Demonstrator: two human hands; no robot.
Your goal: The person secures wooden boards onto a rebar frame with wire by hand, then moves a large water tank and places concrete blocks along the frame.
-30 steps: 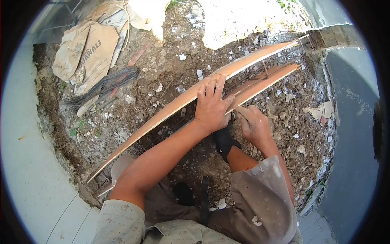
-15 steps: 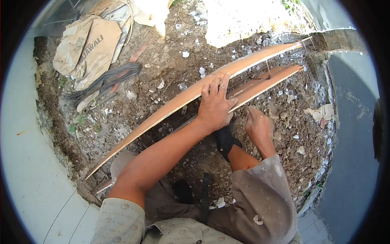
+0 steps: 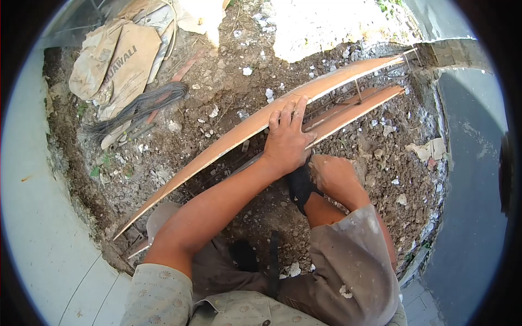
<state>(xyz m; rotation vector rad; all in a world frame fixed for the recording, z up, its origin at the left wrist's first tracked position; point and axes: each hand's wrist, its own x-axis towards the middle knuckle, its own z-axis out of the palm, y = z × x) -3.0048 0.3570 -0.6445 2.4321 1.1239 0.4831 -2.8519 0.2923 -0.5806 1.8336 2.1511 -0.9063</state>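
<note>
A: Head view, what's in the hands?

B: Left hand [image 3: 287,149] is spread across the gap, fingertips on the upper board [image 3: 234,132], thumb at the lower board [image 3: 353,116]

A: Right hand?

B: Right hand [image 3: 336,176] is curled, knuckles up, just beside the near edge of the lower board, next to the black shoe [image 3: 300,187]; can't tell if it pinches anything or touches wood

A: Board positions?

B: Both slant from lower left to upper right, set apart, thin metal rod [image 3: 358,91] between them near the far end; some of the bow is probably lens

A: How to do this hold well?

B: My take: even pressure from thumb and fingertips so neither board tips, right knuckles clear of the raw edge, no sideways shove

A: Surface and room?

B: Rough soil [image 3: 380,163] with pale rubble, footing looks uneven; grey wall [image 3: 473,141] on the right, pale surface [image 3: 32,190] on the left, glaring sunlit patch [image 3: 337,27] beyond the boards; paper sacks [image 3: 128,62] and wire bundle [image 3: 141,106] lie upper left, well apart from both hands
</note>
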